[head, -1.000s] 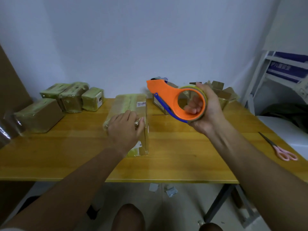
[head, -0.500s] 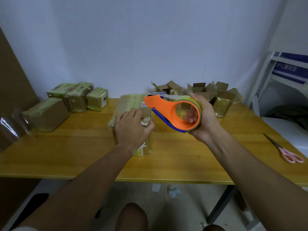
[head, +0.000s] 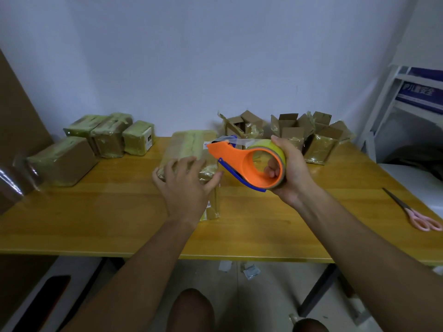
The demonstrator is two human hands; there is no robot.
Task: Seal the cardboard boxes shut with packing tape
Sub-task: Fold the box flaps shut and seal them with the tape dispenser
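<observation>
The open boxes [head: 285, 130] at the desk [head: 96, 221] back show no contents. Left hand [head: 189, 185] fingers lie flat on the taped box [head: 191, 149]; right hand [head: 291, 173] fingers grip the tape dispenser [head: 239, 161].

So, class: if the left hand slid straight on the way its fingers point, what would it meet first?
The left hand lies on the taped box, fingers pointing away along its top. It would likely run along that top first; beyond seems bare table, then the wall, though depth is unclear.
</observation>
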